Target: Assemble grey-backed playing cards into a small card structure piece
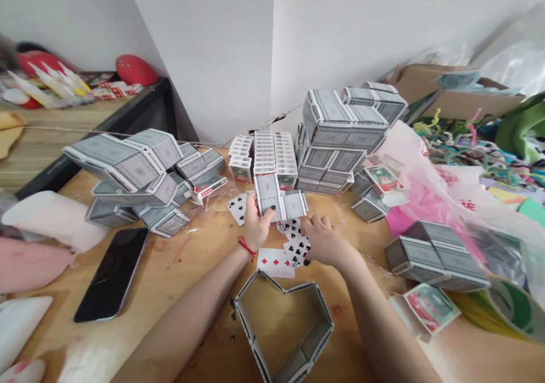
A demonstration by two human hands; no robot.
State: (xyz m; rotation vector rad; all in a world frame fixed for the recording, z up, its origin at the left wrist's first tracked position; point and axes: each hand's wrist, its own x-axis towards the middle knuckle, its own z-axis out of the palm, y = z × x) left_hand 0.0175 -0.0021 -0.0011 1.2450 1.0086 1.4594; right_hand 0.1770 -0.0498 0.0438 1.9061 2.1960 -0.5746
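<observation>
My left hand (258, 227) is closed on a grey-backed playing card (267, 193), its thumb across the lower part of the face toward me. Against that card's right side is another grey-backed card (294, 204); whether the two are joined, I cannot tell. My right hand (326, 241) is curled over the edge of loose face-up black-suit cards (298, 251) on the table, fingertips and thumb at their right side. Just below lies a diamond card (276, 262), with a five of a black suit (237, 208) left of my left hand. Closest to me stands a heart-shaped frame of cards (326, 315).
Stacked card-built blocks stand at left (128, 164) and back right (340, 127). Rows of card boxes (264, 153) sit against the wall. A phone (111, 275) lies left; an opened card box (432, 309), tape roll (502, 309) and pink plastic bag (409, 150) are right.
</observation>
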